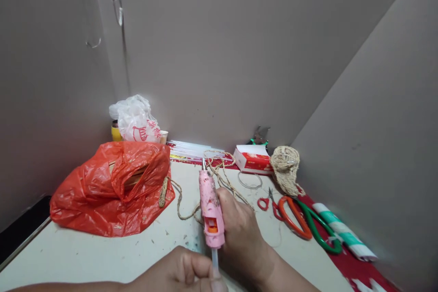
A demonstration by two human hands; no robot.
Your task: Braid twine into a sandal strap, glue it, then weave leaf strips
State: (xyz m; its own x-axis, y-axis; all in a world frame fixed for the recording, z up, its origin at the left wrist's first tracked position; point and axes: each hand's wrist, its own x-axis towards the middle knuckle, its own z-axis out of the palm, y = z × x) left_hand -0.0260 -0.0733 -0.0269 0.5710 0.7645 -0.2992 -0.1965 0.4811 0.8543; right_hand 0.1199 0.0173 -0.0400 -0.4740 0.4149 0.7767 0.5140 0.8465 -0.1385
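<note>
- Clamped around the body of the pink glue gun (pixel 211 207), the right hand (pixel 241 232) holds it just above the counter (pixel 68 255), nozzle pointing away toward the wall.
- Left hand (pixel 178 273) – fingers pinched together on the clear glue stick (pixel 215 260) that juts from the gun's rear end.
- Gun looks light and rigid, plastic, smeared with old glue; I'd judge the handle the place to hold it, well back from the metal tip. Stick seems slim, smooth and a little bendy – likely slippery, so best taken near the gun.
- Just ahead of the nozzle lies a tangle of jute twine (pixel 219 171), one strand trailing off to the left.
- Left of that, a crumpled red plastic bag (pixel 112 191); behind it a white bag (pixel 135 121).
- Off to the right: a red-and-white box (pixel 253 159), a woven twine bundle (pixel 285 166), small red scissors (pixel 268 203), and bigger orange-and-green scissors (pixel 304 221).
</note>
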